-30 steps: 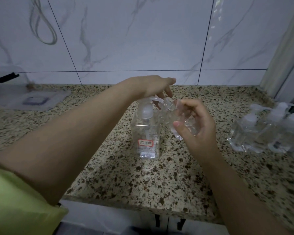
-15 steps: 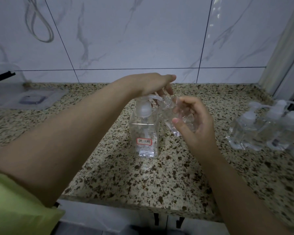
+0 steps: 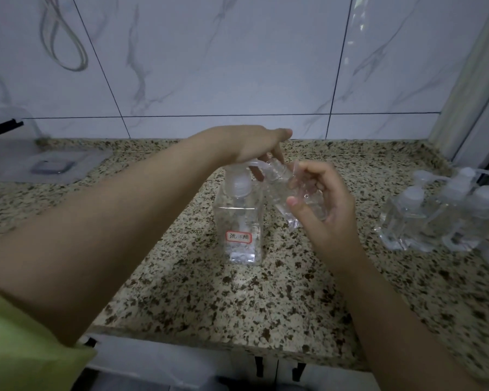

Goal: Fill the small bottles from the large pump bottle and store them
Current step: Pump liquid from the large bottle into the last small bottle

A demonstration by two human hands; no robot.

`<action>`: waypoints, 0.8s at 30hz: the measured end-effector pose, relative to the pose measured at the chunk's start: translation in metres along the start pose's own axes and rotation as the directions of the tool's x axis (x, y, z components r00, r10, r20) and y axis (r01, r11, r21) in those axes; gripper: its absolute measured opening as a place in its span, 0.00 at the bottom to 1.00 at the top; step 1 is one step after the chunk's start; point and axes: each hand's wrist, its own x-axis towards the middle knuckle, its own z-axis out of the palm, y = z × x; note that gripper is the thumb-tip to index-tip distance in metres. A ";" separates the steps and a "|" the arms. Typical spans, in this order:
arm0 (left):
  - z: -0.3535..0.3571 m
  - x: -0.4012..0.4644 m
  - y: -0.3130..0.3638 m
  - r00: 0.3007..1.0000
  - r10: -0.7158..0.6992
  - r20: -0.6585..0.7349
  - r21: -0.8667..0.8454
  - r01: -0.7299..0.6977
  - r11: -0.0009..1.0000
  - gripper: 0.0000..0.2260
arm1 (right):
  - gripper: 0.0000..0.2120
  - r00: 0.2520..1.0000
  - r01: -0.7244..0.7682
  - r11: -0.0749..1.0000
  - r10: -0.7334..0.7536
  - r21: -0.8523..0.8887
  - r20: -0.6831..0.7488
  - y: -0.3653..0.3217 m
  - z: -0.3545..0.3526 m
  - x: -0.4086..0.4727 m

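Pressing left hand (image 3: 261, 145), pump bottle (image 3: 239, 221)

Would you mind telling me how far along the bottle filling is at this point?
Done: nothing looks stored yet; a cluster of clear pump bottles stands at the counter's right. In hand: the left hand presses the large pump bottle, while the right hand holds a small bottle tilted at its spout. How full it is cannot be told. Left: finishing, then storing.

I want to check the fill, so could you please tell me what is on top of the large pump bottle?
The left hand rests on the pump bottle, covering its pump head; only the spout shows, meeting the small bottle in the right hand.
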 end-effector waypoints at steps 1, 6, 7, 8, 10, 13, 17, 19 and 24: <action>0.001 0.000 0.001 1.000 -0.011 0.029 0.024 0.010 1.000 0.29 | 0.16 1.000 -0.005 1.000 0.005 -0.006 0.009 0.001 0.000 0.000; 0.001 0.000 0.002 0.999 -0.040 0.018 -0.048 0.041 0.998 0.29 | 0.16 1.000 -0.023 1.000 0.023 0.009 0.012 0.001 0.001 0.000; 0.002 0.002 0.002 0.999 -0.048 0.014 -0.055 0.049 0.997 0.29 | 0.17 1.000 -0.026 1.000 0.026 0.011 0.014 0.001 0.001 -0.001; 0.002 0.002 0.001 0.999 -0.052 0.011 -0.051 0.052 0.997 0.30 | 0.17 0.999 -0.028 1.000 0.028 0.009 0.017 0.001 0.001 -0.001; 0.002 0.001 0.001 0.999 -0.042 -0.007 -0.039 0.042 0.998 0.30 | 0.17 0.999 -0.033 0.999 0.033 0.007 0.021 0.001 0.000 -0.001; 0.002 0.001 0.000 0.999 -0.036 -0.034 -0.085 0.033 0.996 0.30 | 0.17 0.999 -0.024 1.000 0.024 0.007 0.030 0.001 0.001 -0.001; 0.001 0.001 -0.002 0.999 -0.049 0.007 -0.151 0.050 0.987 0.30 | 0.16 0.999 -0.019 1.000 0.019 0.001 0.038 0.003 0.000 0.000; 0.001 0.002 -0.002 0.999 -0.043 0.005 -0.146 0.044 0.988 0.29 | 0.15 0.999 -0.023 1.000 0.023 0.002 0.038 0.002 0.001 0.000; 0.002 0.003 -0.002 0.998 -0.049 0.031 -0.155 0.053 0.987 0.29 | 0.14 0.998 -0.046 0.999 0.045 0.021 0.040 0.001 0.000 -0.001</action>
